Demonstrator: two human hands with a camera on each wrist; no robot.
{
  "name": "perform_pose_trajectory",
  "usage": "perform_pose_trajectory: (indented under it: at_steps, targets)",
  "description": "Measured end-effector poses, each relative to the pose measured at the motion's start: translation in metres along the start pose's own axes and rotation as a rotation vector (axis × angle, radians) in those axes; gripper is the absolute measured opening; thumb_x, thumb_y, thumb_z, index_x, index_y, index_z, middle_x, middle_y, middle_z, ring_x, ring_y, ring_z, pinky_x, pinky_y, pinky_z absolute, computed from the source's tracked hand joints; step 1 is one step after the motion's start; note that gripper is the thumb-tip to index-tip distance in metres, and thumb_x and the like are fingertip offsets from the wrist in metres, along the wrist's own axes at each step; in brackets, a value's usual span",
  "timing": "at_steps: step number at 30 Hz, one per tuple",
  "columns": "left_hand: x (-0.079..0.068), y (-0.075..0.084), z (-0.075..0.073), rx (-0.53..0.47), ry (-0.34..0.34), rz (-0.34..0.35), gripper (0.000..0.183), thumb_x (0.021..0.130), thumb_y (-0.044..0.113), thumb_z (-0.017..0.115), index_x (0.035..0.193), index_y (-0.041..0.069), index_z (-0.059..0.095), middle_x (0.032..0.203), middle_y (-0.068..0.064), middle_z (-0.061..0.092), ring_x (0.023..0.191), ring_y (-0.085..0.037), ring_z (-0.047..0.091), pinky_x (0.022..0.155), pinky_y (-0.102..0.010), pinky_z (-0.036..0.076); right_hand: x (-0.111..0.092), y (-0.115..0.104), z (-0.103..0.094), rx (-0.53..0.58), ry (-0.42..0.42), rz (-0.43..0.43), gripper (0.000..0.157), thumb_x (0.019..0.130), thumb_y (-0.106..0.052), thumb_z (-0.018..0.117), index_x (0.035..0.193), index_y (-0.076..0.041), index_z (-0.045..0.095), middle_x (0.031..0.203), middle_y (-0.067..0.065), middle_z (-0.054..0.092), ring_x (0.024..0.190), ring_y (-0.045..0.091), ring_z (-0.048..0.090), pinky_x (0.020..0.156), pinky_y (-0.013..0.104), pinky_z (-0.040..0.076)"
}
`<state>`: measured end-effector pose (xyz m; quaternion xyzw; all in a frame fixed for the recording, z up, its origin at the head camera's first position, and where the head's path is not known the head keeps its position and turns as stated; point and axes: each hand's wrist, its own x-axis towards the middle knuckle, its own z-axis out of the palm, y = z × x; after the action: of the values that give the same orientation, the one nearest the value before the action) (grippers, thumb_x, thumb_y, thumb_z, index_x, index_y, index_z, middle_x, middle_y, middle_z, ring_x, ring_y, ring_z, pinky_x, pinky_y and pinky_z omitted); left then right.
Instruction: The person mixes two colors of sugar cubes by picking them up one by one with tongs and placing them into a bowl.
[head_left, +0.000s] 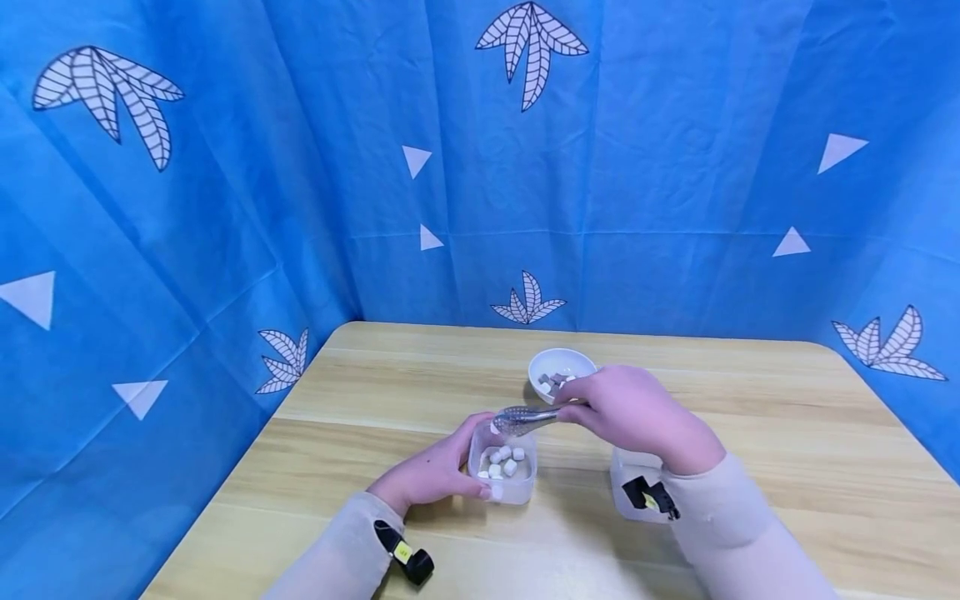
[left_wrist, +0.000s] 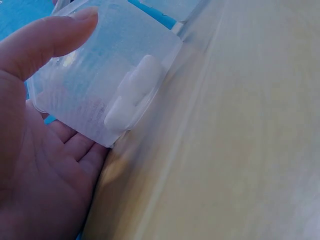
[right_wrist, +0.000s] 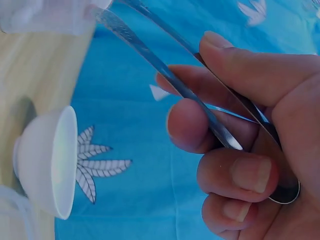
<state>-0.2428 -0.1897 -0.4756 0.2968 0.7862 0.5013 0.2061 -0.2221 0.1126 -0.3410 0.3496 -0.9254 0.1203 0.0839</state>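
Head view has the left hand (head_left: 435,473) wrapped around a small translucent square plastic tub (head_left: 504,467) sitting on the pale wooden worktop (head_left: 787,433), thumb on one wall and fingers round the other side, so it's properly gripped. The right hand (head_left: 637,412) is closed round a pair of perforated stainless-steel tongs (head_left: 525,417), pinching the two arms together, tips right above the tub's back rim. Can't really tell if there's a cube caught between the tips. A bunch of small white cubes (head_left: 504,461) lie inside the tub, and a few more sit in the little round white ceramic bowl (head_left: 561,372) just behind the right hand.

If I were doing this bit: keep the tub pinned like that so it doesn't skate, keep the squeeze gentle and even since the cubes look soft, and hold the tips low over the opening so nothing bounces out onto the wood.

Another pale plastic tub (head_left: 626,482) sits under the right wrist, mostly hidden. No brand or readable writing anywhere; the blue backdrop cloth (head_left: 225,208) only has leaf and triangle prints.
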Motion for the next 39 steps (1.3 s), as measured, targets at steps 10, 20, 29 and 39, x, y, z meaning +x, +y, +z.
perform_pose_trajectory:
  at_steps: [10, 20, 29, 39]
  targets:
    - [0.003, -0.002, 0.001, -0.033, -0.008, 0.023, 0.099, 0.078, 0.025, 0.084, 0.156, 0.033, 0.023, 0.149, 0.001, 0.043, 0.135, -0.019, 0.045, 0.113, -0.039, 0.033, -0.015, 0.021, -0.011, 0.047, 0.065, 0.032, 0.013, 0.096, -0.029, 0.071, 0.107, -0.025, 0.077, 0.086, -0.021, 0.067, 0.069, 0.003, 0.056, 0.066, 0.034, 0.05]
    - [0.002, 0.001, -0.001, -0.023, -0.007, 0.009, 0.104, 0.078, 0.027, 0.084, 0.159, 0.022, 0.019, 0.148, 0.003, 0.043, 0.135, -0.017, 0.045, 0.114, -0.038, 0.031, -0.031, 0.051, -0.025, -0.048, 0.113, 0.188, 0.019, 0.098, -0.031, 0.067, 0.11, -0.021, 0.077, 0.101, -0.005, 0.075, 0.088, 0.021, 0.071, 0.077, 0.049, 0.055]
    - [0.001, 0.001, 0.0, -0.031, -0.005, -0.018, 0.105, 0.078, 0.028, 0.084, 0.159, 0.026, 0.019, 0.149, 0.006, 0.042, 0.136, -0.014, 0.042, 0.115, -0.04, 0.029, -0.039, 0.078, -0.024, -0.057, 0.052, 0.335, 0.019, 0.099, -0.027, 0.065, 0.109, -0.017, 0.077, 0.101, 0.002, 0.074, 0.083, 0.023, 0.067, 0.073, 0.053, 0.053]
    - [0.001, 0.002, -0.001, -0.023, -0.005, -0.012, 0.104, 0.078, 0.028, 0.084, 0.16, 0.026, 0.019, 0.149, 0.007, 0.042, 0.135, -0.014, 0.043, 0.115, -0.041, 0.029, -0.037, 0.084, -0.021, -0.049, 0.0, 0.405, 0.023, 0.099, -0.03, 0.063, 0.111, -0.017, 0.077, 0.105, 0.007, 0.074, 0.091, 0.03, 0.068, 0.074, 0.056, 0.053]
